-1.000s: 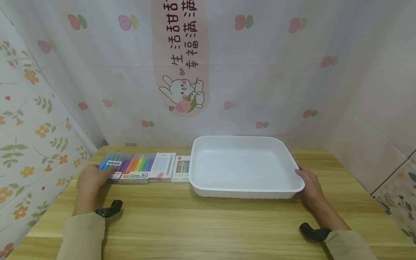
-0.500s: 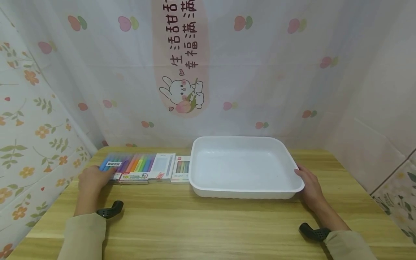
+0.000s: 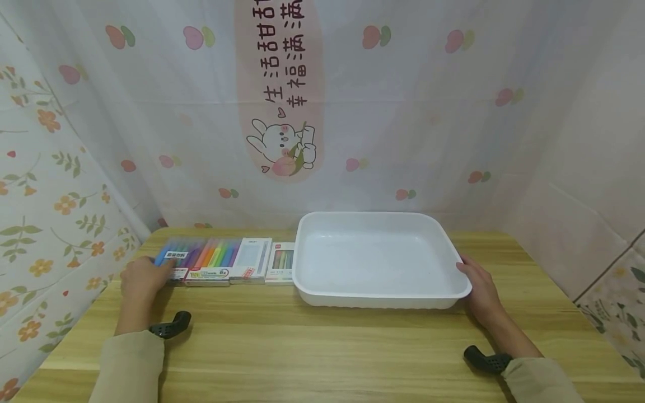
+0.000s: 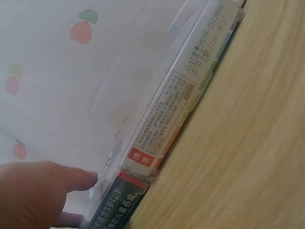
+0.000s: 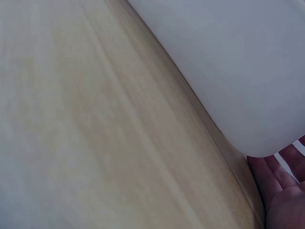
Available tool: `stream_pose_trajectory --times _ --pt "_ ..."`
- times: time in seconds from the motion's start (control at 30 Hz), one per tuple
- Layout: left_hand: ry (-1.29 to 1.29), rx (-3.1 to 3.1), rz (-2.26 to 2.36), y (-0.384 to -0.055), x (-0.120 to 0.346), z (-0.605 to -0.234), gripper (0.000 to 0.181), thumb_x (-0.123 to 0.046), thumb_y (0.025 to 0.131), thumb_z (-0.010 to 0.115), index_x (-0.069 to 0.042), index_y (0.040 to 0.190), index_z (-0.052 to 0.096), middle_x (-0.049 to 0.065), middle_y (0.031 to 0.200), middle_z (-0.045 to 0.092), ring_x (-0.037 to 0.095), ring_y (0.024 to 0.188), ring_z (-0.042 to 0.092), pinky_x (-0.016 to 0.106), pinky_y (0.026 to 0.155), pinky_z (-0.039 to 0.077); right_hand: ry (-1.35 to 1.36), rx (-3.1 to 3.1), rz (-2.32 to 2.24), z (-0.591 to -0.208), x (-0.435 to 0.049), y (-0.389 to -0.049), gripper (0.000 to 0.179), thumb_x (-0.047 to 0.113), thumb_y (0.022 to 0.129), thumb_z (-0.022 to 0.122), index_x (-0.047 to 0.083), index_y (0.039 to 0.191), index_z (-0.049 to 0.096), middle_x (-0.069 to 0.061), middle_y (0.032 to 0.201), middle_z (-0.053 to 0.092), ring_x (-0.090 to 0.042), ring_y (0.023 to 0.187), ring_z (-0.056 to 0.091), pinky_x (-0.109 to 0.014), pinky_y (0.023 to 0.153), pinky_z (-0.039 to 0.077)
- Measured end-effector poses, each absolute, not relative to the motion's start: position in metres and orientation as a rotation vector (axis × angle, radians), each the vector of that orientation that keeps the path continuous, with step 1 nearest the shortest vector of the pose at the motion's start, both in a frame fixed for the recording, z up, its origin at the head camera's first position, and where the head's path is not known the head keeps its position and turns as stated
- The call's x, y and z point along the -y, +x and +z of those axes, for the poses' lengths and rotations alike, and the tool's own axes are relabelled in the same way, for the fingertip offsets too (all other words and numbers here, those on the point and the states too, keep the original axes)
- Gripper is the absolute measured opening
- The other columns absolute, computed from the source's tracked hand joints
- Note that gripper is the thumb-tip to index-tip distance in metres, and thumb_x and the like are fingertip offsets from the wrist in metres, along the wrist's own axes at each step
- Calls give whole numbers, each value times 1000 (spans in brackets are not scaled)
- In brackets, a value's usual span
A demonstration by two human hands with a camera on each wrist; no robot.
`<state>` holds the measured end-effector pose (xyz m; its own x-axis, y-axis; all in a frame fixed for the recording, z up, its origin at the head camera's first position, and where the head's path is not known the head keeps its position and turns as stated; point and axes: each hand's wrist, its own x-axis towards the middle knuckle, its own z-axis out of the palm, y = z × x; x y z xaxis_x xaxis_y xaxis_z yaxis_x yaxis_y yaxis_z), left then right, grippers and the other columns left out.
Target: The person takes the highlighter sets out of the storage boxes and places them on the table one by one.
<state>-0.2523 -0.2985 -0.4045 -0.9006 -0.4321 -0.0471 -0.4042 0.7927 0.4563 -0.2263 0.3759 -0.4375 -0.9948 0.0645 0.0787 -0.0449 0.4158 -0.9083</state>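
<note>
At the far left of a row of stationery, my left hand [image 3: 143,277] holds the end pack of colored pens [image 3: 176,254], its thumb lying on top. In the left wrist view, the thumb [image 4: 78,179] touches the pack's top near its dark printed side [image 4: 119,200]; the other fingers are mostly hidden. My right hand [image 3: 481,288] grips the right side of a white rectangular tray [image 3: 383,257], thumb over the rim. Seen from the right wrist, the fingers [image 5: 274,174] reach beneath the tray's corner [image 5: 252,138].
Between the end pack and the tray lie another pack of bright pens [image 3: 216,257], a white box [image 3: 250,260] and a smaller box [image 3: 280,263]. The small box meets the tray's left side. A patterned curtain [image 3: 403,112] hangs behind the wooden table [image 3: 312,352].
My left hand and sleeve have shifted very slightly to the right since the earliest frame. The right hand and the tray look the same.
</note>
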Motion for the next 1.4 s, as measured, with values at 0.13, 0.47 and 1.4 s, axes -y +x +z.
stream_pose_trajectory --times 0.13,0.47,1.4 --pt "682 2892 -763 -253 298 -404 71 -42 100 46 19 135 47 44 131 50 56 111 51 60 88 48 -30 2565 1633 -437 -376 -227 66 45 110 20 1 159 25 -24 163 29 -18 142 44 -1 89 40" --pt "695 2829 -793 -255 296 -401 66 -38 101 44 15 139 47 41 141 45 59 127 44 63 101 44 -7 2522 1671 -438 -376 -226 64 43 110 22 0 158 28 -29 161 30 21 110 43 -2 86 42" --pt "473 2786 -889 -255 281 -380 63 -38 104 42 12 142 47 36 143 49 54 127 49 61 98 48 -51 2548 1667 -436 -377 -226 64 42 110 25 -1 158 26 -29 162 27 25 106 41 0 85 41"
